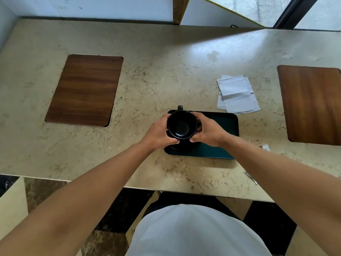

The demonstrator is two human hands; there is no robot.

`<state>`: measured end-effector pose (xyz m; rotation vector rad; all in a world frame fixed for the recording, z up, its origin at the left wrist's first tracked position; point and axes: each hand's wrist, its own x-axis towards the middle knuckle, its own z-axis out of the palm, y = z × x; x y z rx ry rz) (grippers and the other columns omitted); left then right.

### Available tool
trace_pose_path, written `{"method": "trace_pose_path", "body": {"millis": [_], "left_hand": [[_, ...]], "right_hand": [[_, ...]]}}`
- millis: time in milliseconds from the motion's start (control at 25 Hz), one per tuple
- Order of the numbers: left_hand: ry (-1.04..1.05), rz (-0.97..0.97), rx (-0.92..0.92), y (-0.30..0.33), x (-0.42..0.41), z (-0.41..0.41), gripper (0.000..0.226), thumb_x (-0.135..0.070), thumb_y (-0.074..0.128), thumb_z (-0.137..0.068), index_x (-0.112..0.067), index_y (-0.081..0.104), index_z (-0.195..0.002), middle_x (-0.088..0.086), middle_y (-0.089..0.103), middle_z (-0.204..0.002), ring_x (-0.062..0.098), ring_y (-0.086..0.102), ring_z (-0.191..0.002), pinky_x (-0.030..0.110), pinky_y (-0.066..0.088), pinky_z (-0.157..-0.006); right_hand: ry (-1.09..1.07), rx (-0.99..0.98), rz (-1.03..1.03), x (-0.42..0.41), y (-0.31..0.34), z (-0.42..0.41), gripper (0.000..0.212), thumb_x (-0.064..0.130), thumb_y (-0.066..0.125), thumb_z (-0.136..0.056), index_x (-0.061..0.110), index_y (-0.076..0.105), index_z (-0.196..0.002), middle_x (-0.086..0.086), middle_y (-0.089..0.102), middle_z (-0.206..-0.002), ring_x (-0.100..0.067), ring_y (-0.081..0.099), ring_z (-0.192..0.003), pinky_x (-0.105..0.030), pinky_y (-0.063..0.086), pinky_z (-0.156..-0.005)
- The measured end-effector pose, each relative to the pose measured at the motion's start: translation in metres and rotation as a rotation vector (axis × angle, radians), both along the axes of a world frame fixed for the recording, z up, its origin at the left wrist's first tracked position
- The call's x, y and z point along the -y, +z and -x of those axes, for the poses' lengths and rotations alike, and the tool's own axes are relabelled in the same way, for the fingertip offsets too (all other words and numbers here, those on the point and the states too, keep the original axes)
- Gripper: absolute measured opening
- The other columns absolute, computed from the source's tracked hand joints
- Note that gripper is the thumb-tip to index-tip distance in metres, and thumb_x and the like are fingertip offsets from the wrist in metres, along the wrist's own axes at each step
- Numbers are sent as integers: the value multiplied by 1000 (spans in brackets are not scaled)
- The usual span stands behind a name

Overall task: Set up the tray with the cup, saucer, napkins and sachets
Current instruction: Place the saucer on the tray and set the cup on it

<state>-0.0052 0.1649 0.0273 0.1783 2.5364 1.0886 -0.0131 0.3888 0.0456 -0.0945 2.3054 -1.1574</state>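
Both hands hold the black cup over the left end of the tray.
The left hand [160, 133] and right hand [208, 131] grasp the cup [181, 126] from either side, above a black saucer [184, 147] on the dark tray [221, 137] on the bench [166, 74]. White napkins [237, 95] lie just beyond the tray's far right corner; 1 sachet [265, 147] lies to its right.

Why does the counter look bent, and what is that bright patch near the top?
Head view: the wide-angle lens bows the counter edges; the bright patch is daylight glare off polished stone; the black cup, held by the left hand and right hand, loses detail against the dark tray.
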Motion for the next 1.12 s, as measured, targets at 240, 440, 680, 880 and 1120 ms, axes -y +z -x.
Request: {"method": "trace_pose_path", "body": {"millis": [240, 440, 680, 880, 1120], "left_hand": [[30, 10, -27, -2, -5, -6, 93, -26, 93, -61, -22, 42, -139, -6, 60, -123, 15, 58, -108, 24, 47, -88], [41, 15, -30, -3, -8, -9, 97, -27, 92, -62, -22, 39, -143, -3, 58, -128, 15, 56, -112, 29, 48, -94], [50, 12, -32, -8, -11, -13, 94, -29, 91, -63, -23, 39, -141, -13, 51, -118, 11, 55, -108, 14, 40, -83], [46, 5, -48, -9, -12, -15, 93, -30, 90, -65, -25, 38, -142, -7, 55, -126, 15, 56, -112, 24, 45, -91], [25, 72, 29, -8, -9, -14, 117, -34, 90, -66, -17, 20, -158, 5, 46, -147, 23, 50, -130, 39, 45, -108]], "right_hand": [[4, 10, -22, 1, 1, -1, 98, 4, 87, -67, 25, 37, -149, 3, 63, -123, -17, 66, -109, -41, 54, -102], [8, 16, -32, -1, 3, -2, 98, 3, 85, -68, 22, 36, -150, 0, 62, -126, -21, 64, -114, -43, 52, -104], [41, 17, -71, -1, 7, -2, 97, 3, 83, -70, 19, 32, -152, -3, 61, -130, -24, 61, -119, -43, 50, -106], [34, 20, -84, 0, 9, -3, 97, 2, 83, -71, 20, 33, -152, -2, 60, -131, -23, 60, -120, -43, 50, -106], [27, 35, -110, 0, 11, -3, 101, -2, 78, -76, 21, 23, -158, -5, 62, -132, -25, 63, -116, -42, 52, -104]]}}
